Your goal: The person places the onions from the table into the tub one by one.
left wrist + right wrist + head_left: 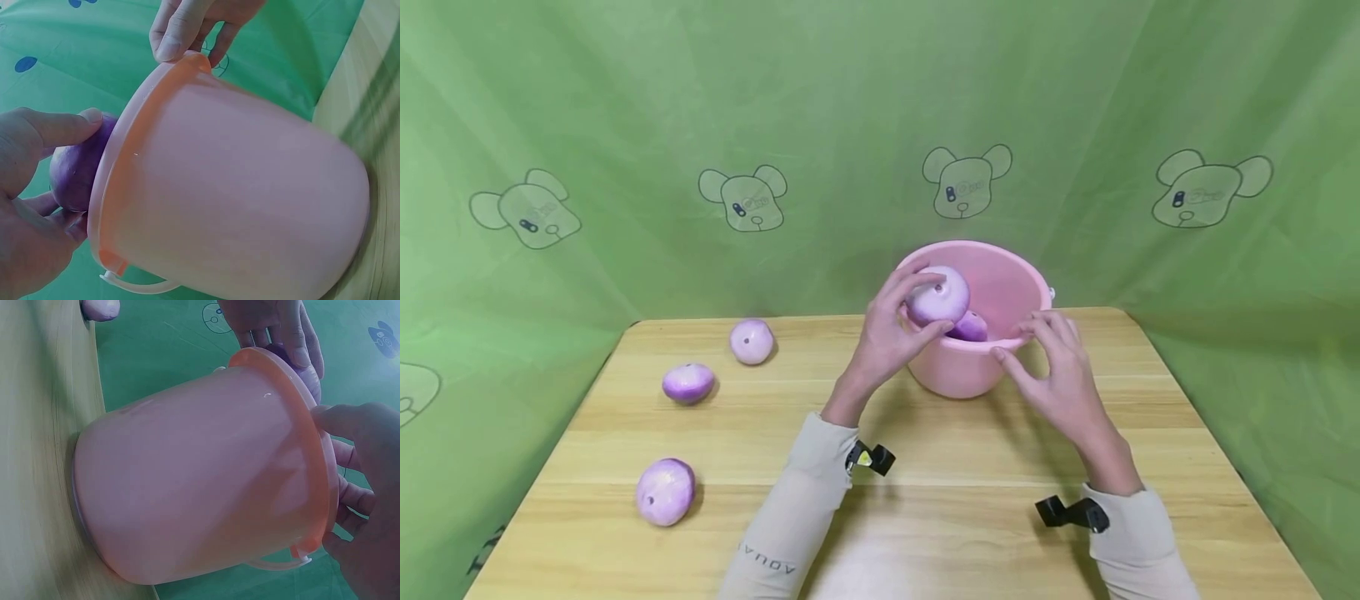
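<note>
A pink bucket [958, 371] stands upright on the wooden table, right of its middle. My left hand [887, 329] grips a purple-and-white onion [942, 296] at the bucket's mouth, thumb on the near side and fingers over the far side. In the left wrist view the held onion [78, 165] shows at the rim. Another onion [972, 327] lies inside the bucket. My right hand [1063, 379] pinches the bucket's right rim, its thumb outside and fingers reaching over the edge, as the right wrist view also shows.
On the table's left side lie three more onions: one at the back [752, 342], one in the middle [688, 383] and one nearer the front [666, 492]. A green curtain [850, 100] with bear-head drawings hangs behind the wooden table [940, 500]. The bucket has a handle [140, 287].
</note>
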A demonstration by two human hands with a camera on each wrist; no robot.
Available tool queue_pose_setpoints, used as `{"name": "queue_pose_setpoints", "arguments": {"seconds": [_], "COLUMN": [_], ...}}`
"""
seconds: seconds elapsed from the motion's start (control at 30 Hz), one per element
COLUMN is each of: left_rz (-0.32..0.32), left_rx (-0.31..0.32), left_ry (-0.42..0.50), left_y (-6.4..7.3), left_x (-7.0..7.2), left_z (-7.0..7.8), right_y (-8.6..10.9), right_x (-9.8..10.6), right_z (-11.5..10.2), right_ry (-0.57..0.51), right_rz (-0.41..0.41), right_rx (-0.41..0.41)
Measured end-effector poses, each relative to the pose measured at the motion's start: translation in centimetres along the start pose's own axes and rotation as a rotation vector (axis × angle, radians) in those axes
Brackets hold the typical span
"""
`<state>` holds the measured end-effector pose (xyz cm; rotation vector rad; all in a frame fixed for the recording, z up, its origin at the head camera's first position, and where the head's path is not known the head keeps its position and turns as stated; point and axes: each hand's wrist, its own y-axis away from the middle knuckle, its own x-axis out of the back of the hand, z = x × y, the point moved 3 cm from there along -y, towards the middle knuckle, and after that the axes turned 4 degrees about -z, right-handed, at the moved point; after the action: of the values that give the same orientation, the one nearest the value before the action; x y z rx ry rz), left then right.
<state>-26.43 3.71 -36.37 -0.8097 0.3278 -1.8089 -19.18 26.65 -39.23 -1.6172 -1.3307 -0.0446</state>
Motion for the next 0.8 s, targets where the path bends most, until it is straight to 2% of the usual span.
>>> {"name": "queue_pose_setpoints", "arguments": {"seconds": [0.37,0.6,0.8], "left_rz": [0.006,-0.002,-0.038], "left_rx": [-0.024,-0.004,0.016], "left_ry": [-0.009,-0.027,-0.019], "left_y": [-0.30,-0.57,-0.47], "left_x": [-0.12,-0.40,-0.57], "left_z": [-0.11,-0.43,-0.30], "right_y": [0.00,-0.06,-0.01], "right_x": [-0.09,-0.07,-0.06], "right_z": [-0.03,-0.08,-0.04], "right_ry": [0.001,-0.006,-0.008], "right_rz": [-0.001,-0.004,-0.003], "right_rx": [-0.006,-0.009,-0.009]}}
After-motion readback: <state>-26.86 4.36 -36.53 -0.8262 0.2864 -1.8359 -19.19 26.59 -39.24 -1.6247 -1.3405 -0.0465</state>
